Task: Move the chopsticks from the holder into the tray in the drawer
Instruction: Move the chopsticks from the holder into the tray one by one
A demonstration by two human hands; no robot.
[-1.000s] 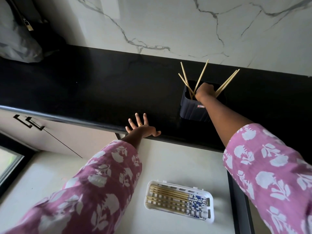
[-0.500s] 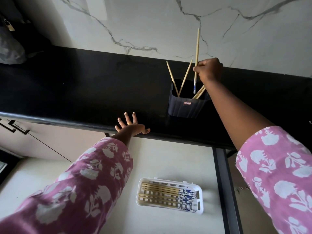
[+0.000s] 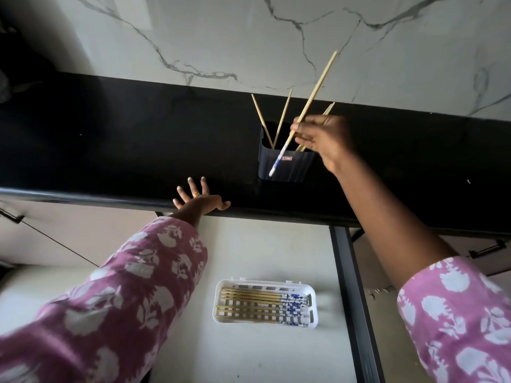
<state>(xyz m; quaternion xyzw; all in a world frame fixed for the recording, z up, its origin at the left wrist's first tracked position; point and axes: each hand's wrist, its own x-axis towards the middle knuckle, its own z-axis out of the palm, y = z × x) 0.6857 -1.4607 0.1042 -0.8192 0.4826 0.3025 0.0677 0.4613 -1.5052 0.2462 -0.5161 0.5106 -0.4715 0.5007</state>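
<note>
Lifted clear, tilted chopstick (image 3: 305, 108) (blue-patterned end down) in right hand (image 3: 323, 139).

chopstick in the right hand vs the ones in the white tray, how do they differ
The held chopstick is single, tilted steeply in the air, pinched by the right hand; the tray chopsticks lie flat, side by side in the white tray. Its patterned end points down; theirs point right. Both are pale wood with blue-and-white ends.

Desk (image 3: 110, 150): black stone, polished, faintly glossy. Far wall (image 3: 221, 34): white marble-look slab, grey veins, smooth. Holder (image 3: 286, 164): dark ribbed plastic, matt. Chopstick (image 3: 312, 95) in my fingers (image 3: 302, 139): pale bare wood, blue-and-white glazed-looking end. Tray (image 3: 312, 308): white slotted plastic. My sleeves (image 3: 132, 288): pink printed cloth, soft.
</note>
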